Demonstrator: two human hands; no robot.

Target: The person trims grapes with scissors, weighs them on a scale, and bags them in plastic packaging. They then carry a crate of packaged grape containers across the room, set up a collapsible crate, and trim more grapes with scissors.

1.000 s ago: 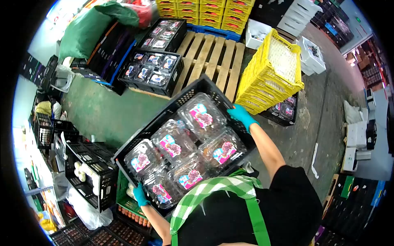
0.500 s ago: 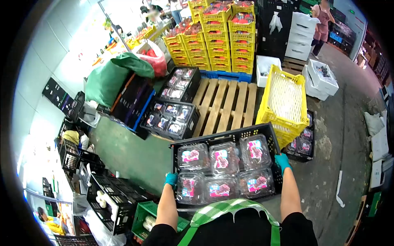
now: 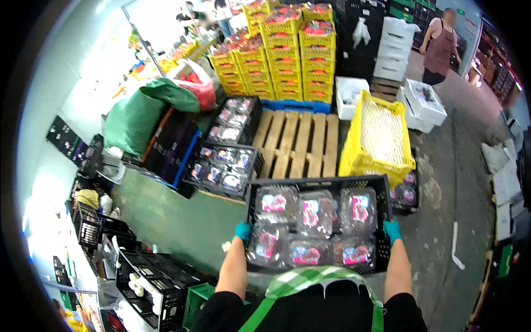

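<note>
Black plastic, perforated and rectangular, the crate (image 3: 319,185) carried at chest height holds six clear clamshell punnets (image 3: 310,212) of dark fruit with pink labels, in two rows of three. Two teal-gloved hands grip it: the left hand (image 3: 243,231) is wrapped on its left wall, the right hand (image 3: 392,230) on its right wall. Beyond the crate lies one bare wooden pallet (image 3: 299,145). Left of the crate, two more black crates of punnets (image 3: 224,169) stand on the floor; right of it, a yellow crate stack (image 3: 378,139). Compared with half a second ago, the crate sits nearer the pallet and level.
</note>
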